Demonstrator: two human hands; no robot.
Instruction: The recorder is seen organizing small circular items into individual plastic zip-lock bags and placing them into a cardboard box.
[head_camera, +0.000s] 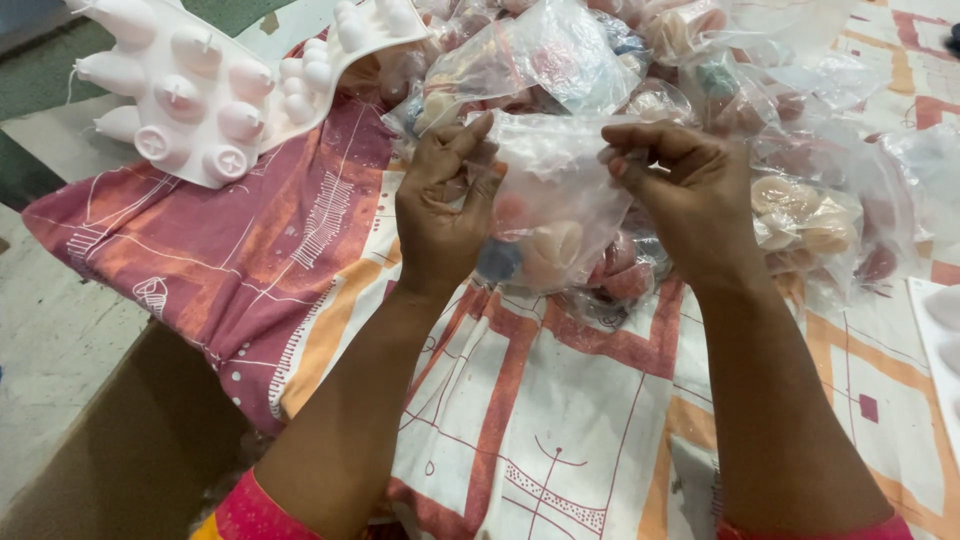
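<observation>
Above the patterned cloth, my left hand and right hand pinch a clear bag of coloured pieces, fingers closed on its top.

Both bare hands raised, fingers pinched

Left hand and right hand face each other at equal height — thumbs and fingertips closed in a pinch, knuckles curled — forearms reaching up from pink sleeve cuffs.

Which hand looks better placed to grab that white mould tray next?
Probably the left hand: it is nearer the white mould tray at upper left. The right hand is farther. Both now pinch the clear bag.
</observation>
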